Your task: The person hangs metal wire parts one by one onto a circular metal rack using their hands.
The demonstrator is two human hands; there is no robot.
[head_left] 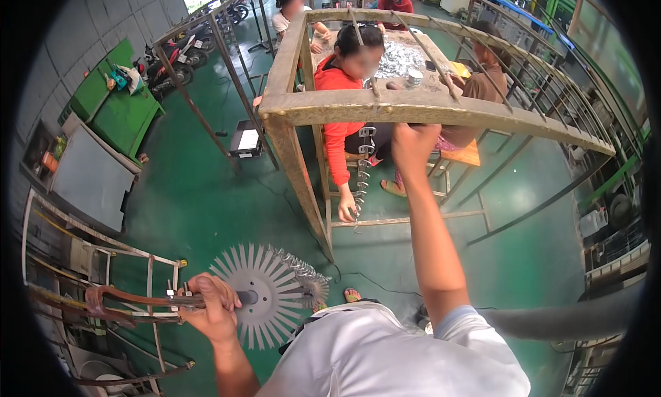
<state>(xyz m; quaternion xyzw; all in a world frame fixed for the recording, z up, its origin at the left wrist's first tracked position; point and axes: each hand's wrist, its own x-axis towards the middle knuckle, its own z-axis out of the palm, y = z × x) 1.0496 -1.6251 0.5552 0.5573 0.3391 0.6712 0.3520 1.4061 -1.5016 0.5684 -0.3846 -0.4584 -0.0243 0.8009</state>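
Note:
My left hand [213, 309] is closed around a metal bar [151, 301] with bolts through it. Right beside it is a round grey disc [260, 313] with long slotted teeth, and small metal pieces [292, 265] hang along its far edge. My right hand [413, 146] is raised and closed at the underside of a worn metal rack [358, 106]; the rail partly hides its fingers. From this rack hangs a string of metal clips [365, 166]. A co-worker's hand [348, 206] in a red sleeve touches the string's lower end.
Several people sit around a worktable [430, 43] heaped with small metal parts. Thin rods cross the rack's top. A green cabinet [124, 115] and parked motorcycles [175, 67] stand to the left. A black box [246, 141] and a cable [379, 283] lie on the green floor.

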